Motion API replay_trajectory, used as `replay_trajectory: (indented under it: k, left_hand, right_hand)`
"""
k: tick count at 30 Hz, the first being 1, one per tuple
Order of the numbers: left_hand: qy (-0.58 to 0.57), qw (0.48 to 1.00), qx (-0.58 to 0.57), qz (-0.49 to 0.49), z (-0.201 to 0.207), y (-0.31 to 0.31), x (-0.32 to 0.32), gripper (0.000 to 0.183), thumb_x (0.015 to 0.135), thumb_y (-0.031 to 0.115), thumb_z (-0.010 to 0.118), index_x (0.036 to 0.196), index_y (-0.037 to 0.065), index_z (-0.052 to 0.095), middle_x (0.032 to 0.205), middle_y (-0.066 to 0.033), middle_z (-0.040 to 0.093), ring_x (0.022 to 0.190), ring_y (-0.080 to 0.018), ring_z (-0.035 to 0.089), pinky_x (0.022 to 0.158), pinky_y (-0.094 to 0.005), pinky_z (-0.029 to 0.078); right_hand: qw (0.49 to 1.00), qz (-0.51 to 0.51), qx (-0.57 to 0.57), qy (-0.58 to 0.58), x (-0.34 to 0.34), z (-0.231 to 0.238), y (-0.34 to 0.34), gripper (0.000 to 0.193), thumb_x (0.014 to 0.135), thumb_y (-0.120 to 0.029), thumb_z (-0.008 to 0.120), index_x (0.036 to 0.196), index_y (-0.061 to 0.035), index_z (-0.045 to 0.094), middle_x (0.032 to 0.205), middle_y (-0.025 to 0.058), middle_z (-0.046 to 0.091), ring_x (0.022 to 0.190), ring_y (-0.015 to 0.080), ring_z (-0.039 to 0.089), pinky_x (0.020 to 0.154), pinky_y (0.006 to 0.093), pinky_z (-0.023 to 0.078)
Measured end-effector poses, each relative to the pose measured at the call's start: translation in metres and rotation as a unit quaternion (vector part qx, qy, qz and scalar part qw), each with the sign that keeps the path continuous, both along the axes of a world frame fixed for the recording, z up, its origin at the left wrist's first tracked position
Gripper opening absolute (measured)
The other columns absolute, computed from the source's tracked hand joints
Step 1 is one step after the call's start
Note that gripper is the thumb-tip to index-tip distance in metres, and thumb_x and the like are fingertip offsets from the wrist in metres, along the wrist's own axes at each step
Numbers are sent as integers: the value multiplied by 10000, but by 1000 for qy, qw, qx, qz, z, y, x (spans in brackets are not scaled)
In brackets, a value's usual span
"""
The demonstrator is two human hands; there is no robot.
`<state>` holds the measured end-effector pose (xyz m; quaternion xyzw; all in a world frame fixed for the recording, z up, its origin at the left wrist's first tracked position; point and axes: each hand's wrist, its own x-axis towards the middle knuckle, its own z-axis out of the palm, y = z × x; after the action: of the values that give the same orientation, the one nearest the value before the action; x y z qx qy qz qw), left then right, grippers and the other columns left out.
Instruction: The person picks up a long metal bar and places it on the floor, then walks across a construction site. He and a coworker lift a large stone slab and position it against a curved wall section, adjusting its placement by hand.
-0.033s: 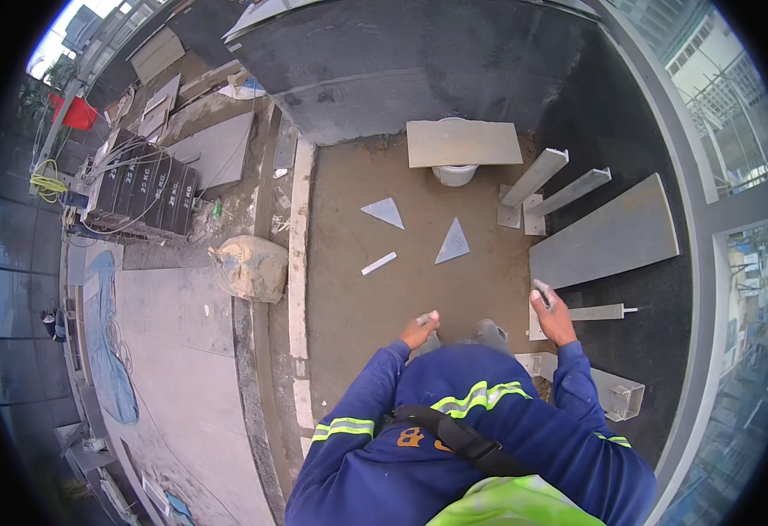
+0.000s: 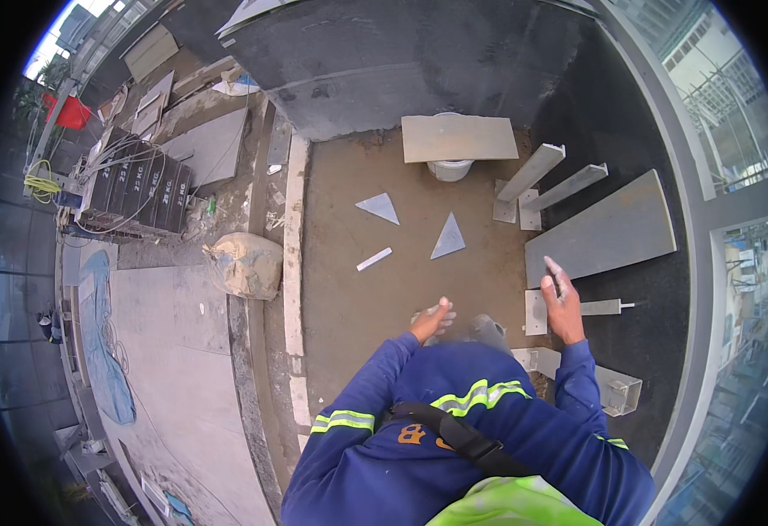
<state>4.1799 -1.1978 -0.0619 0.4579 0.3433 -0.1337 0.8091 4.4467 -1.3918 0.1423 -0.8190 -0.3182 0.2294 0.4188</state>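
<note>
My left hand (image 2: 434, 322) hovers in front of my body, fingers loosely apart, with nothing seen in it. Off to the right, my right hand (image 2: 562, 307) is raised with dusty fingers stretched out and apart. It appears nearest to a long grey tapered panel (image 2: 607, 223) leaning on the dark wall and to a grey post with a base plate (image 2: 601, 308). On the floor ahead lie two pale triangular pieces: a left triangle (image 2: 379, 208) and a right triangle (image 2: 449, 238). A short white strip (image 2: 374, 259) lies below them.
A board (image 2: 459, 140) rests across a white bucket (image 2: 450, 169) by the far wall. Two grey posts, a longer post (image 2: 531, 174) and a shorter post (image 2: 568, 188), stand at right. Left of the pale curb (image 2: 294, 245) are a bulging sack (image 2: 245, 265) and stacked dark boxes (image 2: 136, 188).
My right hand has lifted slightly and its fingers have straightened. The left hand has shifted a little right and forward, its fingers spreading. The view has moved slightly.
</note>
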Motion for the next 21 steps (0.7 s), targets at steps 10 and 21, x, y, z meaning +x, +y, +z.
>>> replay_trajectory:
  k: [10, 21]
  left_hand:
    - [-217, 961, -35, 166, 219, -27, 170, 1005, 944, 839, 308, 1624, 100, 267, 1626, -198, 351, 1522, -329, 302, 1249, -473, 200]
    - [-55, 775, 620, -114, 110, 45, 46, 694, 1012, 679, 371, 1558, 258, 447, 1593, -72, 457, 1508, -370, 337, 1231, -675, 69]
  right_hand:
    - [974, -56, 3, 220, -46, -29, 84, 917, 1027, -716, 312, 1546, 39, 373, 1569, 229, 432, 1481, 315, 393, 1208, 461, 302]
    - [593, 0, 211, 777, -101, -14, 114, 973, 991, -760, 353, 1592, 3, 282, 1599, 238, 374, 1499, 332, 362, 1186, 484, 351]
